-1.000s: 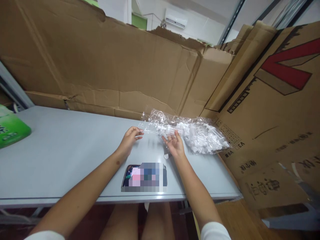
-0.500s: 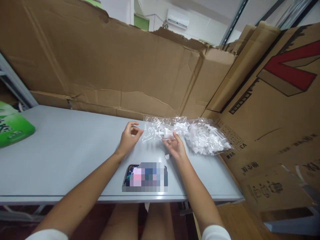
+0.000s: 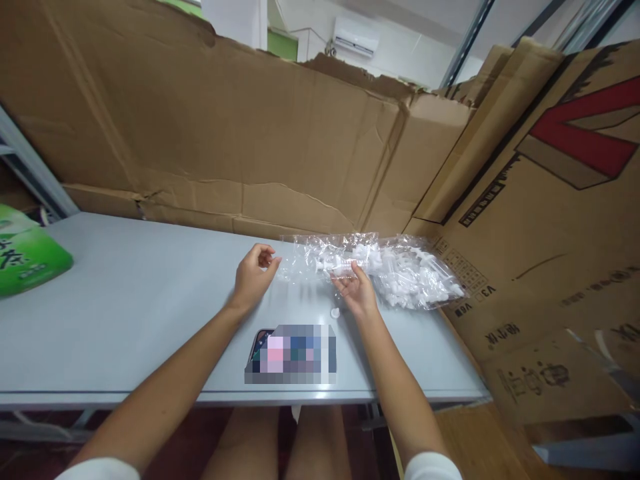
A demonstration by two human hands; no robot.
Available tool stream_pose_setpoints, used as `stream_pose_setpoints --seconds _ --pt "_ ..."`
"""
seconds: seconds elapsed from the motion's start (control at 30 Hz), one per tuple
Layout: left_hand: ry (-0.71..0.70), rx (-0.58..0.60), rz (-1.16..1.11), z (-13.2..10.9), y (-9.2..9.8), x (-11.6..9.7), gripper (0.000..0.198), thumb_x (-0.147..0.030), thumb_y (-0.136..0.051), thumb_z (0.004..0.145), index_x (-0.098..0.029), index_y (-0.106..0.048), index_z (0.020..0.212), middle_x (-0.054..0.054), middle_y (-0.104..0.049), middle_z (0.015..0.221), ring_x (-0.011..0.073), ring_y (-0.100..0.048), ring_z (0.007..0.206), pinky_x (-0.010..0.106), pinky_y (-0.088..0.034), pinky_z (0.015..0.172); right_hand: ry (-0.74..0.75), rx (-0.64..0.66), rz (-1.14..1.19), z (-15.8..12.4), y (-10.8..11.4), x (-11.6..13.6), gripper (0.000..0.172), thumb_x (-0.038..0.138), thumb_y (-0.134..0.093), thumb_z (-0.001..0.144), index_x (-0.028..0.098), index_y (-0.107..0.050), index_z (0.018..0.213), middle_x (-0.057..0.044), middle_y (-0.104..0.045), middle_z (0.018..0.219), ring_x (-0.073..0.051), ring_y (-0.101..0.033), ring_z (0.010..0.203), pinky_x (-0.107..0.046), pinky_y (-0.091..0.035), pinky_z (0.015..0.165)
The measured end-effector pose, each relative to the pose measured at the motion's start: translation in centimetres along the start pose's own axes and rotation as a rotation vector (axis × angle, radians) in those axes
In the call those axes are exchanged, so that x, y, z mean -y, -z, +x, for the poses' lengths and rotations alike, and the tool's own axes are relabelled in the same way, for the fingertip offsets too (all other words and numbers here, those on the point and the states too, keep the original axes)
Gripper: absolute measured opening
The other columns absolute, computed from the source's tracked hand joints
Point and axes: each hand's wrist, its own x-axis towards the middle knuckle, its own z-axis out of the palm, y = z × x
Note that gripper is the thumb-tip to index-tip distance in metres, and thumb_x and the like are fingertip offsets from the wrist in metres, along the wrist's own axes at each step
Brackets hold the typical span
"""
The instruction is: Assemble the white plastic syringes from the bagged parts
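Fingers (image 3: 351, 269) of right hand (image 3: 359, 295) touch bag (image 3: 405, 270) near "V3" carton (image 3: 530, 253).

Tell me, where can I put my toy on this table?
The widest bare table lies between the green pack and the left hand. A small patch sits right of the right hand, in front of the bag. Around the phone it's crowded.

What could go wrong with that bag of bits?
The clear bag, pinched by the right hand, lies by the right edge of the table; a tug might spill its white parts. The white cap lies loose and could roll away. The phone sits at the front edge; it might get knocked off.
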Motion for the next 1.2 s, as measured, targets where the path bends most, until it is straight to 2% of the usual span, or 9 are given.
stream_pose_setpoints --seconds 0.1,0.27,0.37,0.5,0.7,0.8,0.9,1.07,1.2 --pt "0.04 0.073 -0.174 -0.1 0.1 -0.9 0.022 -0.032 -0.061 0.069 -0.018 -0.055 0.085 0.001 -0.057 0.076 0.0135 -0.057 0.071 0.027 -0.045 0.071 0.044 -0.006 -0.029 -0.1 0.0 -0.3 0.019 0.02 -0.069 0.064 0.02 -0.052 0.073 0.005 -0.06 0.064 -0.011 -0.059 0.059 -0.038 -0.056 0.074" --pt "0.507 0.303 -0.509 0.3 0.2 -1.0 0.037 -0.035 -0.062 0.07 -0.014 -0.057 0.1 0.011 -0.062 0.1 0.0176 -0.064 0.08 0.033 -0.05 0.077 0.016 0.049 -0.057 -0.1 -0.1 -0.5 0.021 0.02 -0.07 0.063 0.02 -0.054 0.077 0.001 -0.065 0.076 -0.014 -0.062 0.07 -0.037 -0.056 0.075" --pt "0.642 0.346 -0.567 0.6 0.4 -0.3 0.032 -0.036 -0.062 0.071 -0.011 -0.061 0.092 0.015 -0.063 0.103 0.0217 -0.064 0.087 0.034 -0.051 0.08 -0.002 0.057 -0.052 -0.1 -0.1 -0.5 0.019 0.02 -0.069 0.064 0.02 -0.054 0.074 0.001 -0.064 0.071 -0.014 -0.062 0.066 -0.038 -0.056 0.075" --pt "0.632 0.473 -0.564 0.7 0.6 0.3 0.028 -0.036 -0.064 0.07 -0.012 -0.063 0.082 0.015 -0.065 0.099 0.023 -0.063 0.09 0.034 -0.051 0.081 0.007 0.086 -0.086 -0.2 -0.1 -0.5 0.018 0.019 -0.069 0.065 0.019 -0.055 0.076 0.0 -0.065 0.073 -0.015 -0.064 0.067 -0.037 -0.057 0.073" --pt "0.588 0.458 -0.708 0.5 0.8 -0.9 0.017 -0.026 -0.068 0.065 -0.014 -0.057 0.07 0.012 -0.06 0.113 0.0261 -0.06 0.098 0.04 -0.049 0.086 0.0 0.109 -0.139 -0.4 -0.1 -0.6 0.022 0.018 -0.07 0.065 0.019 -0.055 0.08 0.0 -0.066 0.072 -0.016 -0.065 0.068 -0.038 -0.057 0.07" --pt "0.607 0.487 -0.779 0.7 0.9 -1.2 0.013 -0.023 -0.064 0.066 -0.015 -0.06 0.075 0.013 -0.055 0.12 0.0288 -0.057 0.103 0.044 -0.048 0.087 -0.007 0.088 -0.1 -0.5 -0.3 -0.3 0.019 0.017 -0.069 0.065 0.02 -0.055 0.079 0.002 -0.065 0.067 -0.014 -0.064 0.062 -0.038 -0.056 0.07" --pt "0.623 0.519 -0.8 0.9 1.0 -0.8 0.019 -0.019 -0.06 0.067 -0.015 -0.063 0.085 0.013 -0.056 0.12 0.0288 -0.057 0.104 0.045 -0.047 0.089 -0.03 0.078 -0.055 -0.6 -0.5 0.1 0.015 0.017 -0.067 0.066 0.019 -0.054 0.074 0.002 -0.065 0.065 -0.014 -0.064 0.061 -0.036 -0.056 0.071" --pt "0.653 0.645 -0.715 0.8 1.0 -0.4 0.027 -0.021 -0.062 0.071 -0.015 -0.064 0.097 0.013 -0.056 0.12 0.0252 -0.059 0.101 0.039 -0.046 0.092 -0.076 0.105 -0.045 -0.5 -0.4 0.3 0.014 0.017 -0.066 0.066 0.019 -0.053 0.071 -0.001 -0.067 0.069 -0.016 -0.066 0.067 -0.032 -0.056 0.067" --pt "0.619 0.723 -0.627 0.7 1.0 -0.6 0.034 -0.027 -0.068 0.068 -0.019 -0.064 0.1 0.011 -0.061 0.114 0.022 -0.06 0.098 0.035 -0.048 0.088 -0.099 0.153 -0.033 -0.4 -0.2 0.0 0.016 0.017 -0.067 0.067 0.018 -0.052 0.072 -0.001 -0.067 0.072 -0.017 -0.066 0.069 -0.035 -0.056 0.071"
